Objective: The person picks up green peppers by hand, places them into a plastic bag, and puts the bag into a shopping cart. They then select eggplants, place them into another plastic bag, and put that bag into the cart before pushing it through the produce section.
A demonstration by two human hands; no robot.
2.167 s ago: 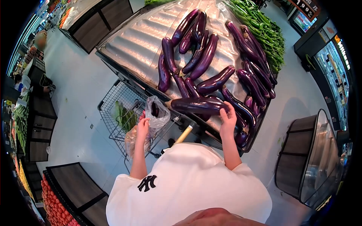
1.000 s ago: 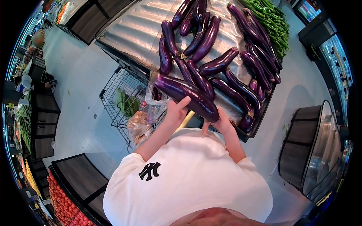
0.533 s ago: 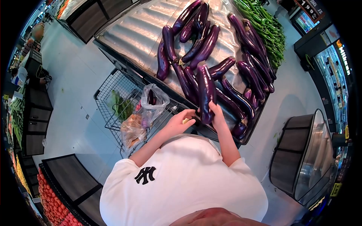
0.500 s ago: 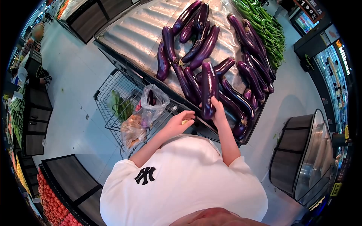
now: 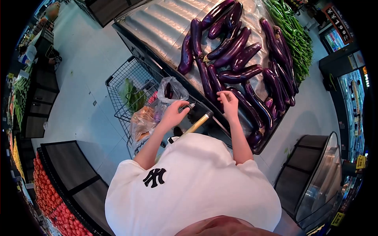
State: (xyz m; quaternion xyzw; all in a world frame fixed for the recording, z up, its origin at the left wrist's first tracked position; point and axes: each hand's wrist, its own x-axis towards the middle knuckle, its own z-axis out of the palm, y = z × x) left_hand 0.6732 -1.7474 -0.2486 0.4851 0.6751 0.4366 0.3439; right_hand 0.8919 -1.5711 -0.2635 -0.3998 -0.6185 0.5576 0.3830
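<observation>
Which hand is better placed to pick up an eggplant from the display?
Probably the right hand: it is right by the eggplants and appears to hold nothing, while the left hand is nearer the plastic bag.

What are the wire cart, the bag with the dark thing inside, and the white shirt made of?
Cart: probably metal, dark; thin bars form a grid.
Bag: likely thin plastic, shiny; it's crinkled and see-through.
White shirt: soft-looking cloth, matte, maybe cotton; it drapes in folds.

Green peppers [image 5: 295,39]: heaped. Right of peppers: price sign [image 5: 338,23], fridge [image 5: 353,98]. Near side of peppers: metal-topped stand [image 5: 322,183]. Well left of peppers: tomatoes [image 5: 46,188], piled.
</observation>
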